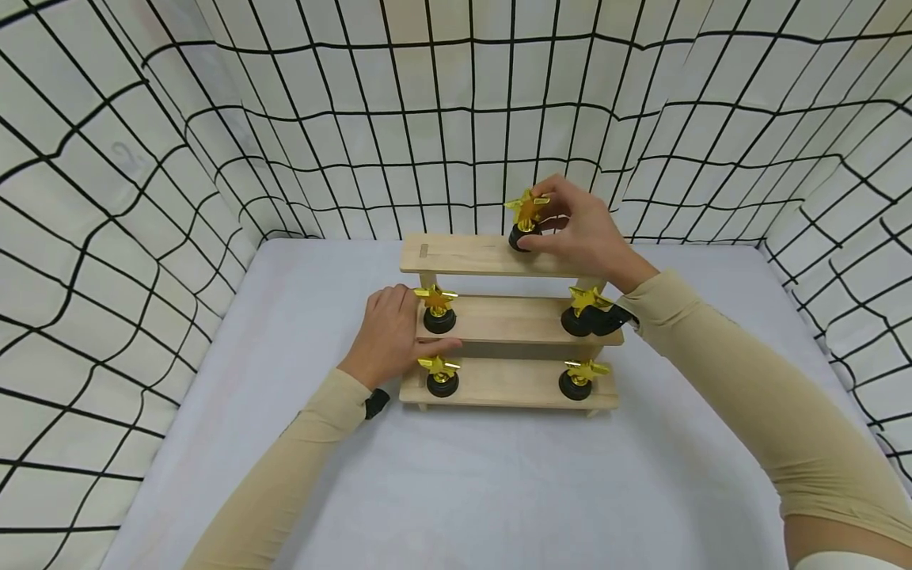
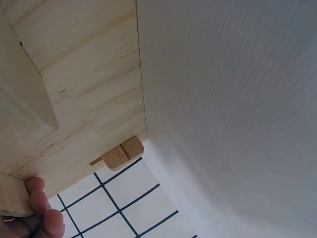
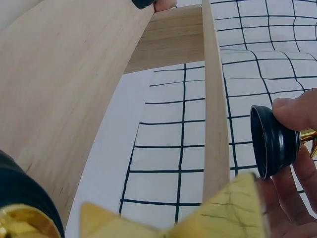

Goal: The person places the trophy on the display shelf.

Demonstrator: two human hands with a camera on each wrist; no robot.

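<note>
My right hand [image 1: 580,229] pinches a small gold star trophy [image 1: 527,212] by its round black base. That base [image 3: 272,141] is held just off the top board [image 3: 217,109] in the right wrist view. A three-tier wooden shelf [image 1: 513,319] stands on the table. At its left side my left hand [image 1: 388,336] grips the end of the middle tier, thumb along the front; its curled fingers [image 2: 39,198] show in the left wrist view. Beside that thumb stand a middle-left trophy [image 1: 438,315] and a bottom-left trophy [image 1: 442,378].
Two more star trophies stand at the right ends, a middle-right trophy [image 1: 580,317] and a bottom-right trophy [image 1: 577,381]. A white cloth [image 1: 499,491] covers the table. White walls with a black grid net [image 1: 456,111] rise behind and on both sides.
</note>
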